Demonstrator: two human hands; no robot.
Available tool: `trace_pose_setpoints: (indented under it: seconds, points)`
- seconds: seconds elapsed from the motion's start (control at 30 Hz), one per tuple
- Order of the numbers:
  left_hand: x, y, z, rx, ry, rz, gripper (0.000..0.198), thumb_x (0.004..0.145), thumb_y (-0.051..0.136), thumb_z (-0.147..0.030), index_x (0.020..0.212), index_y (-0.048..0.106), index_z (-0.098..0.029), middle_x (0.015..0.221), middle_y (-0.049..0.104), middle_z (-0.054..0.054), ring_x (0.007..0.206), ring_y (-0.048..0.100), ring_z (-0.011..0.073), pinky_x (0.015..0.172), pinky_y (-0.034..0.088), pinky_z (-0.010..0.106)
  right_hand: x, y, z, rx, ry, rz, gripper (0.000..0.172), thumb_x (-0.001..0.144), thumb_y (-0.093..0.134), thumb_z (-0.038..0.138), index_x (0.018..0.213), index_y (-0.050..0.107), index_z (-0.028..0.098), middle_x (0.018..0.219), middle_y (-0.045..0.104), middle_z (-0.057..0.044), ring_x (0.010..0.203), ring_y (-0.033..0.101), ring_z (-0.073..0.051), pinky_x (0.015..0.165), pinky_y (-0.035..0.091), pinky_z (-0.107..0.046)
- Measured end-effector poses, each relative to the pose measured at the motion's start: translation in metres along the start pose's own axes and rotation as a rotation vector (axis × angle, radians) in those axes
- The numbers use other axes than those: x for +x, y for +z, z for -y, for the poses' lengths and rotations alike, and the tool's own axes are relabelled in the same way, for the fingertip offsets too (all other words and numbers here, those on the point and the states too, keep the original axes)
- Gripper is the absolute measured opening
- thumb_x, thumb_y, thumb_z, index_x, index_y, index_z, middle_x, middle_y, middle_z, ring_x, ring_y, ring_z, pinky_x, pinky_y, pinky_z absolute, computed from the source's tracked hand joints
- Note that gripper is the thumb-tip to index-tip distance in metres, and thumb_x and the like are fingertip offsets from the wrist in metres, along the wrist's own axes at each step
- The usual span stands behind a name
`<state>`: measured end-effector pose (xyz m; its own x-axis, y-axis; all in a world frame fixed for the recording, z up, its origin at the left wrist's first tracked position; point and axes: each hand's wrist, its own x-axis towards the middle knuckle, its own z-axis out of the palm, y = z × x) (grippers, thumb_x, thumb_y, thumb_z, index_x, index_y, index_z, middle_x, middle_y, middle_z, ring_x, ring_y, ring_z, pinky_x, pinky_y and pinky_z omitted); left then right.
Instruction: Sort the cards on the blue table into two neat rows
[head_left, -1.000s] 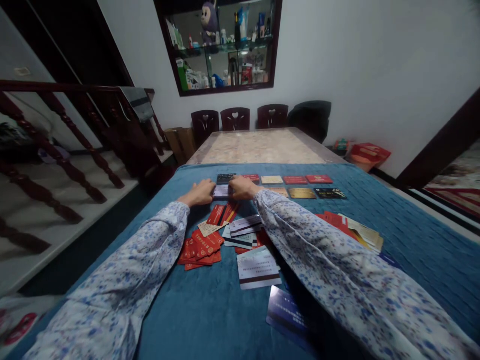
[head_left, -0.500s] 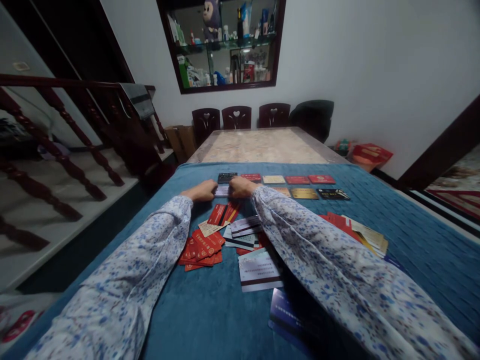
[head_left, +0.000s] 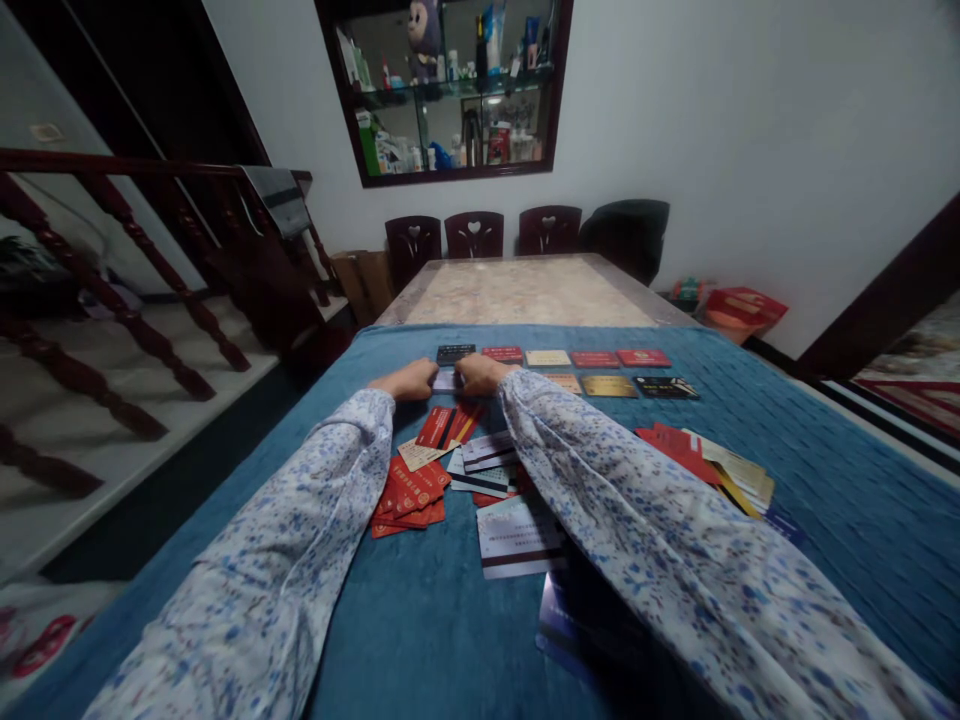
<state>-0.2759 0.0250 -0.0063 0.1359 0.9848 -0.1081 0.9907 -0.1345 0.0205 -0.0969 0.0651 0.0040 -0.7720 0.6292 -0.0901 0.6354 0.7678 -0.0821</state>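
Both my arms, in floral sleeves, reach forward over a blue cloth [head_left: 825, 480]. My left hand [head_left: 409, 381] and my right hand [head_left: 481, 374] meet on a pale purple card [head_left: 447, 381], fingers curled and pinching its two ends. That card lies flat on the cloth, in the second row just below a black card [head_left: 454, 354]. To the right run two neat rows of cards: red, cream and red ones [head_left: 592, 358], then gold and black ones [head_left: 637, 386]. Between my forearms lies a loose heap of red and white cards [head_left: 450, 470].
A second pile of red and cream cards [head_left: 712, 465] lies at the right. A white card with a dark stripe [head_left: 517, 537] and a blue card [head_left: 559, 625] lie near me. Beyond the cloth are the bare marble table [head_left: 525, 290], chairs [head_left: 472, 235], a wall cabinet, and stair rails at left.
My hands have drawn closer together on the purple card, covering more of it, and have shifted a little to the right. The view has tilted slightly; the other cards have not moved.
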Motion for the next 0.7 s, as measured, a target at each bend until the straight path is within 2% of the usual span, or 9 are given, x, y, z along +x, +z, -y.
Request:
trace_pose_setpoints:
  seconds: [0.13, 0.27, 0.37, 0.5, 0.7]
  points:
    - [-0.004, 0.001, -0.001, -0.005, -0.018, -0.025, 0.036, 0.07, 0.059, -0.007, 0.103, 0.068, -0.015, 0.115, 0.068, 0.012, 0.105, 0.066, 0.0268, 0.092, 0.054, 0.031, 0.003, 0.001, -0.002, -0.006, -0.011, 0.011, 0.04, 0.085, 0.069, 0.02, 0.123, 0.074, 0.008, 0.126, 0.073, -0.021, 0.117, 0.071, -0.03, 0.093, 0.055, -0.028]
    - [-0.015, 0.004, 0.0, -0.062, -0.051, -0.072, 0.045, 0.073, 0.059, -0.008, 0.116, 0.065, -0.017, 0.123, 0.064, 0.012, 0.113, 0.064, 0.026, 0.1, 0.051, 0.031, 0.002, 0.001, -0.002, -0.029, -0.025, 0.005, 0.039, 0.088, 0.067, 0.022, 0.124, 0.074, 0.008, 0.127, 0.072, -0.022, 0.116, 0.071, -0.03, 0.091, 0.055, -0.028]
    - [-0.03, 0.003, -0.004, -0.069, -0.113, -0.117, 0.052, 0.075, 0.06, -0.009, 0.126, 0.061, -0.016, 0.131, 0.06, 0.015, 0.121, 0.06, 0.0288, 0.107, 0.047, 0.038, -0.002, -0.001, -0.002, -0.057, -0.036, -0.016, 0.042, 0.089, 0.068, 0.025, 0.126, 0.072, 0.007, 0.128, 0.072, -0.022, 0.115, 0.071, -0.029, 0.09, 0.055, -0.028]
    - [-0.054, 0.0, -0.016, -0.026, -0.189, -0.156, 0.042, 0.086, 0.058, -0.018, 0.127, 0.062, -0.016, 0.137, 0.057, 0.018, 0.131, 0.053, 0.0345, 0.11, 0.043, 0.049, -0.014, -0.008, -0.001, -0.102, -0.071, -0.089, 0.044, 0.091, 0.068, 0.031, 0.128, 0.07, 0.007, 0.13, 0.069, -0.024, 0.118, 0.068, -0.031, 0.094, 0.054, -0.031]
    - [-0.087, -0.002, -0.038, 0.028, -0.233, -0.17, 0.036, 0.093, 0.055, -0.03, 0.121, 0.07, -0.014, 0.134, 0.061, 0.019, 0.131, 0.052, 0.0374, 0.108, 0.042, 0.051, -0.041, -0.009, 0.004, -0.124, -0.124, -0.18, 0.04, 0.093, 0.062, 0.02, 0.133, 0.069, 0.016, 0.133, 0.068, -0.016, 0.125, 0.06, -0.03, 0.095, 0.05, -0.036]
